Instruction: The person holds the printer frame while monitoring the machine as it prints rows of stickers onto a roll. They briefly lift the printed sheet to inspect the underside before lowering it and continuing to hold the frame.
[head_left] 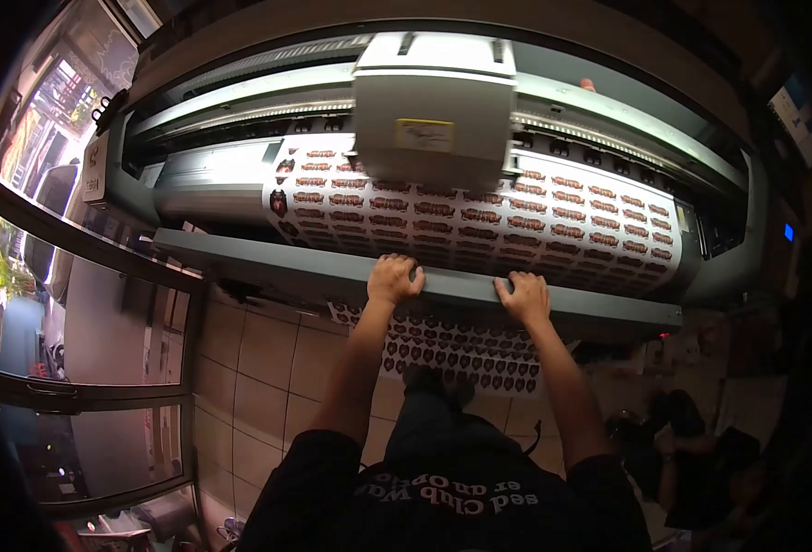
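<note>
A wide-format printer stands in front of me, with a grey front cover bar running across it. My left hand grips the top edge of that bar, fingers curled over it. My right hand rests on the same bar a little to the right, fingers wrapped on its edge. Above the bar lies a printed sheet covered with rows of small red-brown stickers. The grey print head carriage sits over the sheet's upper middle. Below the bar, the printed sheet's lower part hangs toward the floor.
Beige floor tiles lie under the printer. A glass door with metal frame stands at the left. Dark clutter sits on the floor at the right. A small blue light glows on the printer's right end.
</note>
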A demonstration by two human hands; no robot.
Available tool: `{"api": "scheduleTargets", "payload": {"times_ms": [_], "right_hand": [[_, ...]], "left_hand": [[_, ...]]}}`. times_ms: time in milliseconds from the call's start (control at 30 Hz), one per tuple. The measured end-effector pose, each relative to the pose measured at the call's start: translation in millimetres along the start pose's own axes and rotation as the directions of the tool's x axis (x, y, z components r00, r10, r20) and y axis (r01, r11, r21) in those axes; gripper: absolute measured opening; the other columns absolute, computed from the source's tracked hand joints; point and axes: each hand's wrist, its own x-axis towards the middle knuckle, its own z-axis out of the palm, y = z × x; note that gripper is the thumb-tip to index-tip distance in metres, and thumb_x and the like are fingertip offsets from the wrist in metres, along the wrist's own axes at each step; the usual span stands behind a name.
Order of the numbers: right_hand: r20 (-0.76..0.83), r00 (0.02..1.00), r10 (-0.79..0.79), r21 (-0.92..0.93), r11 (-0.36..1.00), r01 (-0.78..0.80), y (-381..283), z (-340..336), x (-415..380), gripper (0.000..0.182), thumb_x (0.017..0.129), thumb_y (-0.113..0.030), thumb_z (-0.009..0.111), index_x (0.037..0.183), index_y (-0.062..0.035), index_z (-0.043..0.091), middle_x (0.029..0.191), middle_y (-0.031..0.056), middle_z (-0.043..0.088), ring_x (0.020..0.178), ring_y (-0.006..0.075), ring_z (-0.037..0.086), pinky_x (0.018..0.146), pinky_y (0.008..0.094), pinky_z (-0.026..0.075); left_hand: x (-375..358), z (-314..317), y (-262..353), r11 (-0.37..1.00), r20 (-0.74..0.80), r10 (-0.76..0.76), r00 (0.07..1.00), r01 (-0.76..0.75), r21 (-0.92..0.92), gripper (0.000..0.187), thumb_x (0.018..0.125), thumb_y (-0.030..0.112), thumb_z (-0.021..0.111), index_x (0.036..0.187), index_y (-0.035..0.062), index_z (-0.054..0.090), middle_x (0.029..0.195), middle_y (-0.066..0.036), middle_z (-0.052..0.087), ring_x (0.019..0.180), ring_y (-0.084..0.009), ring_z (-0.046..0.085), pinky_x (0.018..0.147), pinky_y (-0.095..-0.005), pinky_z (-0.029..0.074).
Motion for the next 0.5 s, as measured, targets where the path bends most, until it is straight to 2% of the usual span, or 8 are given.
{"api": "scheduleTargets", "payload": {"times_ms": [167, 233, 267, 300, 400, 433, 467, 500], "right_hand": [[-0.004, 1.0, -0.012, 0.026, 1.0, 0.012, 1, 2, 0, 0.047, 0.09, -0.047, 0.057, 0.086, -0.0023, 0.07, 0.084, 0.0175, 0.069, 0.087, 0.0347, 0.064, 0.086, 0.0449, 0.046], [0.072, 0.997, -0.031, -0.056, 0.998, 0.035, 2, 3, 2, 0.045, 0.091, -0.045, 0.056, 0.085, -0.0028, 0.069, 0.086, 0.0165, 0.069, 0.088, 0.035, 0.064, 0.085, 0.0464, 0.046], [0.061, 0.997, -0.046, -0.07, 0.996, 0.05, 0, 3, 2, 0.038, 0.09, -0.039, 0.053, 0.085, -0.0036, 0.068, 0.088, 0.0159, 0.069, 0.088, 0.0358, 0.064, 0.084, 0.0489, 0.046], [0.058, 0.998, -0.029, -0.068, 0.997, 0.033, -1, 8, 6, 0.038, 0.09, -0.039, 0.053, 0.085, -0.0036, 0.068, 0.088, 0.0159, 0.069, 0.088, 0.0358, 0.064, 0.084, 0.0489, 0.046], [0.062, 0.997, -0.037, -0.063, 0.997, 0.041, -15, 31, 8, 0.031, 0.087, -0.031, 0.05, 0.086, -0.0038, 0.065, 0.09, 0.0167, 0.069, 0.087, 0.0354, 0.064, 0.082, 0.0512, 0.045], [0.06, 0.996, -0.071, -0.039, 0.997, 0.074, -27, 34, 12, 0.03, 0.086, -0.029, 0.049, 0.086, -0.0038, 0.065, 0.09, 0.0169, 0.068, 0.086, 0.0353, 0.063, 0.081, 0.0516, 0.045], [0.032, 0.995, -0.091, -0.049, 0.995, 0.092, -33, 41, 13, 0.032, 0.088, -0.032, 0.05, 0.088, -0.0037, 0.066, 0.09, 0.017, 0.068, 0.085, 0.0352, 0.063, 0.081, 0.0502, 0.045], [0.069, 0.996, -0.059, -0.061, 0.996, 0.063, -40, 31, 13, 0.037, 0.089, -0.037, 0.051, 0.09, -0.0038, 0.067, 0.09, 0.0166, 0.069, 0.087, 0.0347, 0.063, 0.083, 0.0476, 0.044]], "left_hand": [[1, -4, 1, 1.0, 0.043, 0.014, 0.999, -0.015, 0.022, 0.031, 0.084, 0.031, 0.057, 0.086, 0.0034, 0.072, 0.09, -0.014, 0.071, 0.091, -0.0292, 0.066, 0.089, -0.0394, 0.048], [1, -2, 1, 1.0, 0.016, 0.022, 1.0, -0.022, -0.021, 0.03, 0.084, 0.03, 0.057, 0.085, 0.0035, 0.072, 0.089, -0.014, 0.071, 0.088, -0.0283, 0.065, 0.087, -0.0393, 0.048], [2, -3, 0, 0.999, 0.008, 0.037, 0.999, -0.037, -0.026, 0.029, 0.083, 0.029, 0.058, 0.084, 0.0034, 0.071, 0.086, -0.013, 0.07, 0.085, -0.0281, 0.064, 0.085, -0.0395, 0.048], [4, -2, 0, 0.998, 0.018, 0.051, 0.999, -0.05, -0.028, 0.029, 0.083, 0.029, 0.058, 0.084, 0.0034, 0.071, 0.086, -0.013, 0.07, 0.085, -0.0281, 0.064, 0.085, -0.0395, 0.048], [2, 2, -2, 0.997, -0.046, 0.064, 0.997, -0.066, -0.041, 0.026, 0.081, 0.027, 0.059, 0.083, 0.0031, 0.07, 0.081, -0.013, 0.067, 0.082, -0.0298, 0.063, 0.083, -0.0405, 0.047], [2, 3, -2, 0.99, -0.146, 0.089, 0.985, -0.104, -0.1, 0.025, 0.08, 0.027, 0.059, 0.071, 0.0048, 0.063, 0.075, -0.012, 0.064, 0.077, -0.0296, 0.061, 0.078, -0.0413, 0.047], [3, 3, -2, 0.991, -0.141, 0.097, 0.985, -0.108, -0.074, 0.024, 0.079, 0.027, 0.06, 0.071, 0.0049, 0.063, 0.075, -0.012, 0.064, 0.077, -0.0297, 0.061, 0.078, -0.0415, 0.047], [2, 4, -2, 0.993, -0.135, 0.097, 0.986, -0.105, -0.052, 0.023, 0.079, 0.026, 0.06, 0.071, 0.0049, 0.063, 0.075, -0.012, 0.064, 0.077, -0.0298, 0.061, 0.078, -0.0417, 0.047]]}}
